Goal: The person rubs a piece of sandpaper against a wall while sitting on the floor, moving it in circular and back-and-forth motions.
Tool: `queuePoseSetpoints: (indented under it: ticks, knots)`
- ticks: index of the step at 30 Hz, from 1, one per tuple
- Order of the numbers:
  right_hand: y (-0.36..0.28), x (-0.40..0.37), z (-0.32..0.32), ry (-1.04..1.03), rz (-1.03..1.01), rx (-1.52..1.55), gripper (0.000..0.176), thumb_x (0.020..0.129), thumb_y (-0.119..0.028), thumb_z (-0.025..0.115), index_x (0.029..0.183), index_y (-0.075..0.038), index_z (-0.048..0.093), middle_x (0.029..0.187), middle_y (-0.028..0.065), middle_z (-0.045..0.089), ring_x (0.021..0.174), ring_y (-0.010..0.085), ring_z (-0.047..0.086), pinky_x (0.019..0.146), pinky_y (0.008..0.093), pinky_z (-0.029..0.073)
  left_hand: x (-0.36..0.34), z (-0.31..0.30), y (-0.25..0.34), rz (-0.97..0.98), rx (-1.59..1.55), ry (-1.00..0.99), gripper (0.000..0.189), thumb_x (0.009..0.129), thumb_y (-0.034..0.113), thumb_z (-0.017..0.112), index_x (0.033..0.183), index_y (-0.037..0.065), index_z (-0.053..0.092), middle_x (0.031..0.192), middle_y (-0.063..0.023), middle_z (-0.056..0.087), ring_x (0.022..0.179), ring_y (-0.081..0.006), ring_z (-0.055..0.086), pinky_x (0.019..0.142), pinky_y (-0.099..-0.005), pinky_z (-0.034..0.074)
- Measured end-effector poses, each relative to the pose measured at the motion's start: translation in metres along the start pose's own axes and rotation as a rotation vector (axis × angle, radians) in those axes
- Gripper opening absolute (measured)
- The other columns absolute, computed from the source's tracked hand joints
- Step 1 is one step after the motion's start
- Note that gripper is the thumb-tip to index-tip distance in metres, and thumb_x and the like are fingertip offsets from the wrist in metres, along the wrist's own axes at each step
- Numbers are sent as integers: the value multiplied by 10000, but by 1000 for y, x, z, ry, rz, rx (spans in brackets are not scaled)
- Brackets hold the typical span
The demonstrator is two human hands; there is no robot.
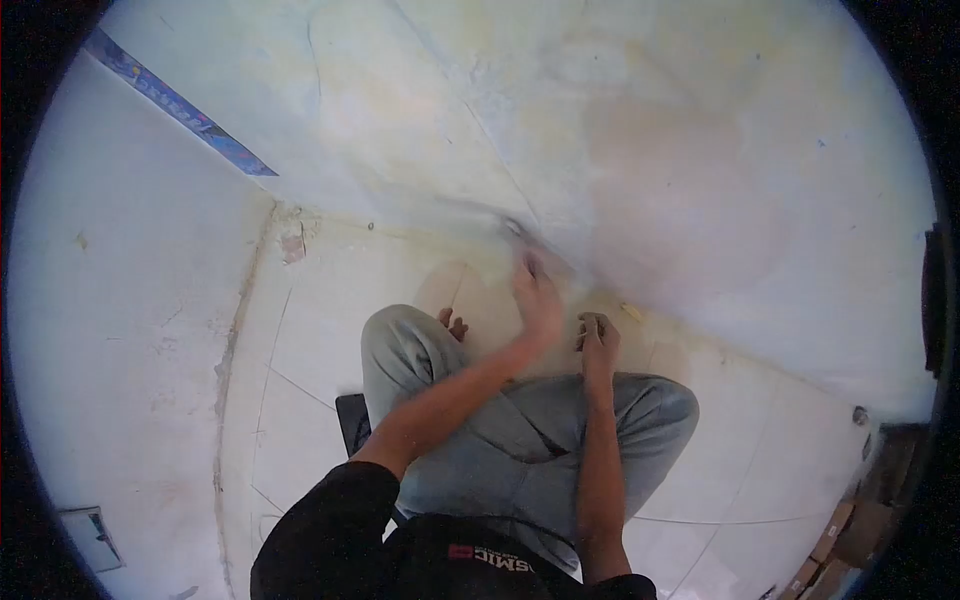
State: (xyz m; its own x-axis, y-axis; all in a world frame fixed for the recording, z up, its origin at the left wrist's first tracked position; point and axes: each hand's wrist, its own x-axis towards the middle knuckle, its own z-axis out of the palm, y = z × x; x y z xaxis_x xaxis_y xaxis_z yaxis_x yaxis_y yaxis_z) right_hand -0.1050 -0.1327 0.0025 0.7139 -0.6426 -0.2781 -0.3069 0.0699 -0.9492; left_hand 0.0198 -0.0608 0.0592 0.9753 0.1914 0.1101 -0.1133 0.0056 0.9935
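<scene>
My left hand (538, 300) reaches across to the foot of the wall (690, 190), closed around a flat, wide putty knife (545, 258). Motion blurs the tool, and a pale smear shows near its far end. It lies close against the wall's lower part; whether it touches cannot be made out. My right hand (597, 340) is lower and to the right, above my knee, its fingers curled in. What it holds, if anything, is hidden. A small yellowish piece (631, 312) lies beyond it at the wall's base.
My bent legs (520, 430) in grey trousers fill the middle. Pale floor tiles (310, 340) surround me. A second wall (130, 330) runs along the left, with a blue printed strip (185, 105) near the corner. Cardboard boxes (862, 535) stand at lower right. A dark object (353, 422) sits beside my leg.
</scene>
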Motion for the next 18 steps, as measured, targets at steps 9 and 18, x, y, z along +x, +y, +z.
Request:
queuePoseSetpoints:
  ticks: [9,18]
  knots:
    - [8,12,10,-6,23,-10,239,993,-172,517,964,27,645,734,27,554,595,91,504,540,260,424,-30,-2,-20,-167,119,-187,307,1055,169,367,1171,-100,460,948,-152,508,815,-203,449,829,-337,417]
    - [6,2,6,29,53,144,214,951,-189,565,943,2,663,692,41,584,582,108,511,554,288,430,-23,-2,-7,-57,241,-173,465,1048,312,431,1273,-92,486,920,-101,530,851,-172,475,785,-334,439]
